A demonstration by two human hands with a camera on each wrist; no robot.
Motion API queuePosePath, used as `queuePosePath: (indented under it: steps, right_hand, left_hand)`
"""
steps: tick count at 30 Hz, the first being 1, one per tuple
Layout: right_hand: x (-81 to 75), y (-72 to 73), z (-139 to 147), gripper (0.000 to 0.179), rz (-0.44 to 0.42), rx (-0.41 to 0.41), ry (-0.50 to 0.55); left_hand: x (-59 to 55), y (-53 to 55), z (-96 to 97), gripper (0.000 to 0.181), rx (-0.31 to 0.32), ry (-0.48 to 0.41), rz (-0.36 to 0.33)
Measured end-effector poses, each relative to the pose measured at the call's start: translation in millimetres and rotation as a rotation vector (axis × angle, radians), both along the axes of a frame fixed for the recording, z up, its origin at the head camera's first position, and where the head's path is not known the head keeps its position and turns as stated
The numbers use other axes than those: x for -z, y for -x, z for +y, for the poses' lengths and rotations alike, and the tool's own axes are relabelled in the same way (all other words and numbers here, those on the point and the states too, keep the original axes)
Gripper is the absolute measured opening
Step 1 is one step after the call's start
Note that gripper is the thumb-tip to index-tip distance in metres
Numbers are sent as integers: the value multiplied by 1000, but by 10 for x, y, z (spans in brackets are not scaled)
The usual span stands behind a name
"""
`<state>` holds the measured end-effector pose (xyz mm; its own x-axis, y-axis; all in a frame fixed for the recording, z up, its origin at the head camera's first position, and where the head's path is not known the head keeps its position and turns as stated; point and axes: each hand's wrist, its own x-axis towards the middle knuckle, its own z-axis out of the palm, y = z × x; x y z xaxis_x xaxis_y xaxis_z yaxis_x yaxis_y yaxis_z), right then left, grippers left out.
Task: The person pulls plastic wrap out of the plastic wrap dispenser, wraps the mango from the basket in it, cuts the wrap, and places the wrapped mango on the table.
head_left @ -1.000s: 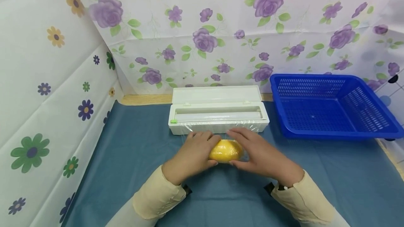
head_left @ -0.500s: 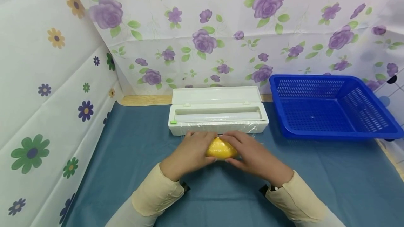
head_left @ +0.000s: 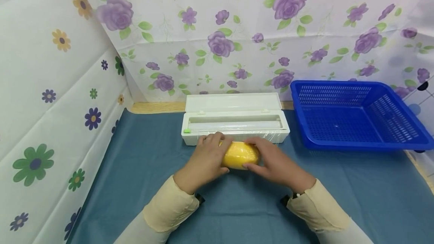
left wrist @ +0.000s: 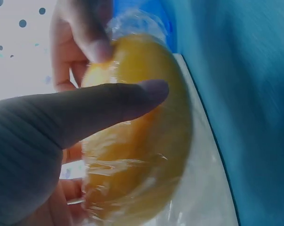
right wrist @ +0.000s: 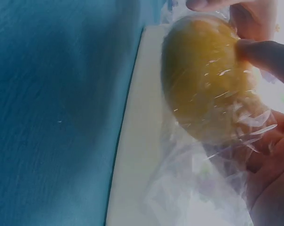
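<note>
A yellow mango [head_left: 240, 155], covered in clear cling film [right wrist: 198, 179], is held between both hands in front of a white cling film box. My left hand [head_left: 208, 157] grips its left end, with the thumb [left wrist: 118, 101] across the near side and the fingers behind. On the other end, my right hand [head_left: 276, 163] holds it with thumb and fingers curled round. Loose film hangs in folds beyond one end in the right wrist view. The white box [head_left: 234, 136] has its lid [head_left: 233, 102] up and a film roll [head_left: 234, 125] inside.
A blue plastic basket [head_left: 356, 144] stands at the right, beside the box. Blue-green cloth [head_left: 152, 153] covers the table. Flowered sheets [head_left: 190, 10] hang behind and on the left.
The mango first shifts left, then moves up toward the box, and more of its side shows. Both hands travel with it and keep holding it. Box and basket stay put.
</note>
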<state>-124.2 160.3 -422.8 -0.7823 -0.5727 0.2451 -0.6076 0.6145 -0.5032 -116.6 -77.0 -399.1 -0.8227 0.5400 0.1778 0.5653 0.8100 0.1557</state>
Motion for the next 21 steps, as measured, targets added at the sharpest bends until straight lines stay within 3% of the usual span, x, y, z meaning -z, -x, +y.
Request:
queuePosePath:
  steps: [6, 15, 21]
  right_hand:
    - [-8, 22, 25, 58, -20, -8, 25]
    - [-13, 14, 18, 76, 158, -22, -27]
    - [0, 19, 17, 87, 209, 11, -96]
  left_hand:
    - [22, 31, -9, 75, 2, 15, 56]
    - [-29, 88, -57, 78, -15, -15, -54]
    - [-29, 127, -91, 71, -24, -49, -106]
